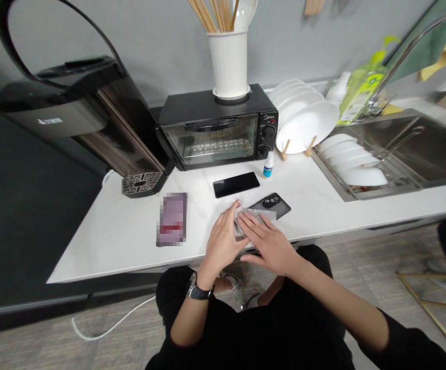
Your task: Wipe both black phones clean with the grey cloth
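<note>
Near the counter's front edge, my left hand (223, 239) is wrapped round a phone-sized object with a whitish wipe (266, 213) over it. My right hand (271, 244) lies across the wipe, its fingers pressing it down. Most of the object under the wipe is hidden. Just behind my right hand is a dark phone (280, 205), its camera side up. A black phone (236, 185) lies screen up farther back, with a small white and blue bottle (268, 165) upright to its right. To the left lies a purple phone (172, 218), partly pixelated.
A toaster oven (217, 139) stands at the back, bearing a white utensil holder (229, 61). On the left is a tall dark water dispenser (118, 123). Racked plates (307, 126), a green soap bottle (361, 92) and a sink (431, 149) with bowls (363, 176) are on the right.
</note>
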`<state>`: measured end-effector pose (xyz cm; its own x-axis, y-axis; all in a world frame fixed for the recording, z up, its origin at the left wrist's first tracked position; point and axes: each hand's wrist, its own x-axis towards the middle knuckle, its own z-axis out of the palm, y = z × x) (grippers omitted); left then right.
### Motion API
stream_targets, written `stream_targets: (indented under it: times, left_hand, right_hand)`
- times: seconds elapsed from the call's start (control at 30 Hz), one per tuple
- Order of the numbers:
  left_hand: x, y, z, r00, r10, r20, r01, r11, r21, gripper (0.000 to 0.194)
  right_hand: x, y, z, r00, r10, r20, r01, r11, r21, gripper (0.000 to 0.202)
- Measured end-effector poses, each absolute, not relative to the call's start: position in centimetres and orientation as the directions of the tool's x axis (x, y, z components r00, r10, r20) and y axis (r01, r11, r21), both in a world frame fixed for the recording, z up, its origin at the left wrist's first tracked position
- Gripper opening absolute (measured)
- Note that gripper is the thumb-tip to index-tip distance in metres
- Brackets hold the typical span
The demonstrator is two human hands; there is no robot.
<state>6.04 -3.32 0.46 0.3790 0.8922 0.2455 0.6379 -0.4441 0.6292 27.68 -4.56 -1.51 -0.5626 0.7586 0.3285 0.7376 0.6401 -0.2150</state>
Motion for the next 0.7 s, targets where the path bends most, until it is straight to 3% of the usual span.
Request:
stream_targets:
  times: [0.17,0.27,0.33,0.43,0.5,0.63,0.7]
  left_hand:
    - [6.0,-3.2,0.6,0.373,0.897,0.237,0.643,-0.434,0.630,0.106]
    - [5.9,-3.1,0.4,0.398,0.886,0.237,0.647,-0.454,0.613,0.104]
    - [5.8,-3.1,0.3,0.415,0.876,0.244,0.643,-0.472,0.603,0.101]
    - [5.9,-3.2,0.3,0.396,0.886,0.243,0.653,-0.457,0.603,0.101]
    - [5.9,-3.2,0.3,0.380,0.895,0.233,0.662,-0.440,0.607,0.102]
    - [5.8,-3.2,0.4,0.419,0.878,0.232,0.654,-0.469,0.594,0.100]
    - [5.7,-3.3,0.5,0.427,0.875,0.229,0.651,-0.473,0.594,0.100]
  right_hand:
    - [28.8,-4.6,-1.5,-0.275,0.893,0.357,0.890,0.377,-0.257,0.088]
    - [27.6,-5.1,-1.3,-0.509,0.801,0.316,0.752,0.592,-0.289,0.100]
    - [27.2,-5.1,-1.1,-0.618,0.729,0.295,0.660,0.685,-0.310,0.096]
    - [27.6,-4.4,-1.1,-0.427,0.849,0.309,0.801,0.514,-0.305,0.082]
    - [27.6,-4.2,-1.1,-0.311,0.892,0.328,0.859,0.412,-0.304,0.085]
    - [26.6,-5.1,-1.3,-0.566,0.762,0.315,0.698,0.647,-0.309,0.095]
    - [27.2,-5.2,-1.4,-0.540,0.780,0.317,0.719,0.623,-0.307,0.088]
